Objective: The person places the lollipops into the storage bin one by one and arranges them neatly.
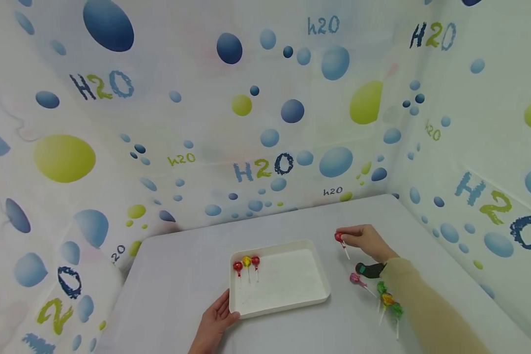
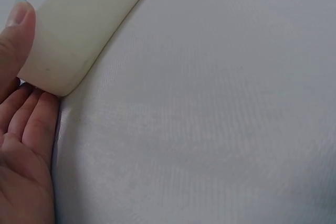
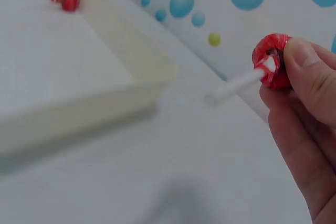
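Trainee: Hand status?

Instructor: Right hand (image 1: 369, 241): thumb and fingertips pinched on the head of a red lollipop (image 3: 266, 51), lower fingers loosely bent beneath. The white stick (image 3: 239, 84) is free, slanting down and toward the person. Left hand (image 1: 217, 317): thumb on the near corner of the white tray (image 1: 283, 285), fingers against its outer side.

Trainee: Recommended technique?

Instructor: Pinch lightly but firmly; the round head could roll in a slack grip. Leave the stick unobstructed, so that a small wrist turn sets its angle. Let the left hand brace the tray without tilting it.

Trainee: Surroundings?

Instructor: Left of the right hand, and apart from it, is the tray. Inside, beyond the left hand, lies a row of three lollipops (image 1: 247, 261): red, yellow, red. Nearer the person than the right hand, on the counter (image 1: 181, 275), lie a pink lollipop (image 1: 355, 278) and a cluster of green and yellow lollipops (image 1: 387, 299). The dark item (image 1: 370, 271) at the wrist cannot be identified.

Trainee: Obstructions?

Instructor: The raised tray wall stands between the right hand and the row. On any leftward pass, clear it with the stick tip. The right sleeve (image 1: 425, 300) runs beside the cluster; a low forearm could disturb it.
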`<state>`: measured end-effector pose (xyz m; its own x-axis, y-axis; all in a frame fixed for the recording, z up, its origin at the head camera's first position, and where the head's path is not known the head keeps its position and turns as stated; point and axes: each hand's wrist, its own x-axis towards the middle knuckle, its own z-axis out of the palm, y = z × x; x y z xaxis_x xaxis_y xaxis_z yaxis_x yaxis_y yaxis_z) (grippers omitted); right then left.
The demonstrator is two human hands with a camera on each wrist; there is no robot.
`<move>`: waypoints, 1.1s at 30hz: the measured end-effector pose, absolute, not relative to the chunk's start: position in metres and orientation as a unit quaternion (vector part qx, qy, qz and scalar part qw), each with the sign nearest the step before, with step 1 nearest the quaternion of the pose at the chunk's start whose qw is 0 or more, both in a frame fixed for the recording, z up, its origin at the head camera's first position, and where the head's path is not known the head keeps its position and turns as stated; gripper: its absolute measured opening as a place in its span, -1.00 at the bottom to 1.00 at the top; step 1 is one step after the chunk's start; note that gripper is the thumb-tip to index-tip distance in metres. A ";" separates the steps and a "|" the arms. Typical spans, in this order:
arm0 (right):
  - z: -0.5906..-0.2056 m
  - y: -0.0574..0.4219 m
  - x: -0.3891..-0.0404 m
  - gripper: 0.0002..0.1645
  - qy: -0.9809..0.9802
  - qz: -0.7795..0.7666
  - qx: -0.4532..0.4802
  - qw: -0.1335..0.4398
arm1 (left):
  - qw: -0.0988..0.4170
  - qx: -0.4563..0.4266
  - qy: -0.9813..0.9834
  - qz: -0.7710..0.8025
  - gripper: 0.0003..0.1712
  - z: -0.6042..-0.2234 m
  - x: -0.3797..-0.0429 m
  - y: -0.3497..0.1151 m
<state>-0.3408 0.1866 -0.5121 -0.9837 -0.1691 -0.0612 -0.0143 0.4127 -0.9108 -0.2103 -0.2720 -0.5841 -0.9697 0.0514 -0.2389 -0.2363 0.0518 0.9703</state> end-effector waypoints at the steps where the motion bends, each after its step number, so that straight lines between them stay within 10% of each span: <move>1: -0.512 0.180 -0.341 -0.49 0.827 -0.554 -0.055 0.076 | 0.106 -0.066 0.716 0.687 0.05 -0.584 -0.210 -0.272; 18: -0.531 0.039 -0.348 -0.64 0.783 -0.609 -0.071 0.107 | 0.102 -0.050 0.717 0.688 0.04 -0.579 -0.201 -0.272; 33: -0.568 -0.056 -0.324 -0.71 0.889 -0.453 -0.064 -0.024 | 0.108 -0.038 0.720 0.685 0.04 -0.585 -0.194 -0.285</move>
<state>-0.3235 -0.0560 -0.5679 -0.9906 -0.0927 0.1004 -0.1357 0.5817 -0.8020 -0.1938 -0.2847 -0.5853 -0.9739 0.0925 -0.2071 -0.2023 0.0588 0.9776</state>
